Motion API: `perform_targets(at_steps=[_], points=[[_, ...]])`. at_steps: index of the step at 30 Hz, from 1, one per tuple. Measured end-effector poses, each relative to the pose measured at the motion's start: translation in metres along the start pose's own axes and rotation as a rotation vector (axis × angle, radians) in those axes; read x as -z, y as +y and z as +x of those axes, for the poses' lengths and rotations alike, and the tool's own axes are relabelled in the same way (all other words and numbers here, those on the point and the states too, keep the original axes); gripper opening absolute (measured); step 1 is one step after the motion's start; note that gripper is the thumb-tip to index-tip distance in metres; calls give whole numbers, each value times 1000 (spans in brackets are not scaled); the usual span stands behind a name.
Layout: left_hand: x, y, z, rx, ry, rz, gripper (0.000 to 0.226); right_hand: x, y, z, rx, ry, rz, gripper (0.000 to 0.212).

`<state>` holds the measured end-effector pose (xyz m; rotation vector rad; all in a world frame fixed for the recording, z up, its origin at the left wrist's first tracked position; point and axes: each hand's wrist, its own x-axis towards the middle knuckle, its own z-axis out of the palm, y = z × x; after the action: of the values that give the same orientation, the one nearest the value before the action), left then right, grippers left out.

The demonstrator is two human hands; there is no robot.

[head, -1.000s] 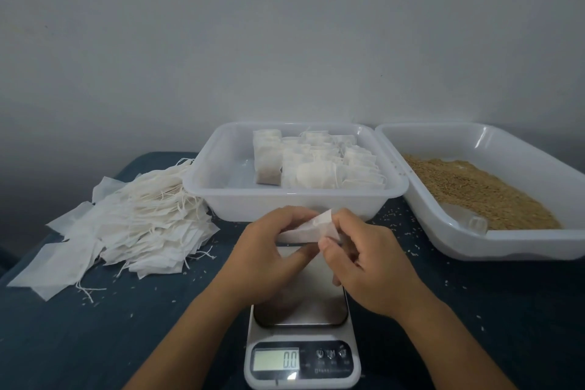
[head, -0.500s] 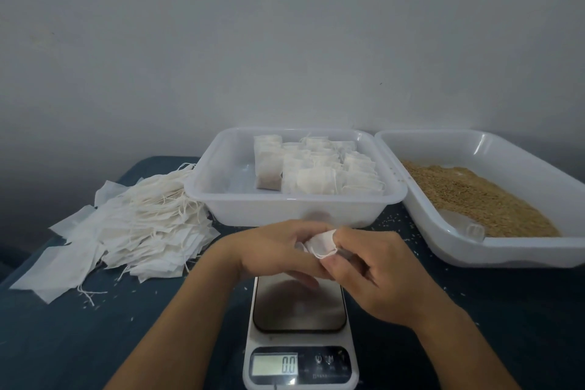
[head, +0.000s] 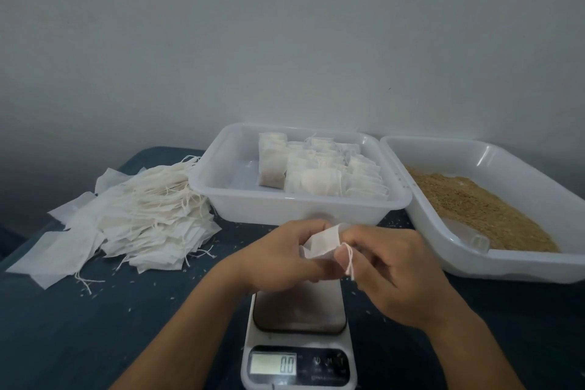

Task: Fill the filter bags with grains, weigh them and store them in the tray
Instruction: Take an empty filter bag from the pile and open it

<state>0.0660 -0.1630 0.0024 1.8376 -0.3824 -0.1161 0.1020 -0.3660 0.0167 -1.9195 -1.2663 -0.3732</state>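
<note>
White filter bag point(head: 321, 241) is pinched between both my hands right above the scale point(head: 299, 342), which I'll use as my reference point for everything. My left hand point(head: 278, 258) has its fingers curled round the bag's left side, and my right hand point(head: 389, 266) pinches the right edge along with the drawstring point(head: 349, 258), which dangles off my fingertips. Scale reads zero and nothing sits on its plate.

Looks to me like I'm at the opening-up step: the bag seems flat and empty, so I'm spreading its mouth before any filling happens. Behind the scale sits the storage tray point(head: 300, 209) with a bunch of filled bags point(head: 323, 168) lined up toward its right side. To the right of the scale is the grain tray point(head: 506, 269), with a clear scoop point(head: 474, 239) lying in the grains point(head: 481, 209). Left of the scale is the heap of empty bags point(head: 139, 215).

Next move probably needs one hand freed for the scoop while the other keeps the mouth open. Thin floppy material, so it'll want to collapse shut.
</note>
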Motion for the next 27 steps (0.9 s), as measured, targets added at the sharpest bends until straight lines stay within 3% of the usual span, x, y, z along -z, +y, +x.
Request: perform_targets(at_steps=[5,7,10,12,16,19,27], points=[[-1,-9,1,-68,114,72,24,9,-12,8,-2,39,-10,30],[-1,-11,0,-82,155,64,24,15,-16,9,-13,159,-65,36],[-2,-16,-1,-94,236,41,24,43,-2,9,-211,456,-226,26],[-2,-18,0,-115,269,39,27,72,20,10,-454,483,-426,19],[-2,-19,2,-131,303,52,27,117,70,8,-957,-24,-651,32],[-5,-21,3,-124,352,70,28,126,86,11,-1080,-335,-618,32],[-10,-23,4,-109,397,56,28,132,102,28,-1183,-558,-513,37]])
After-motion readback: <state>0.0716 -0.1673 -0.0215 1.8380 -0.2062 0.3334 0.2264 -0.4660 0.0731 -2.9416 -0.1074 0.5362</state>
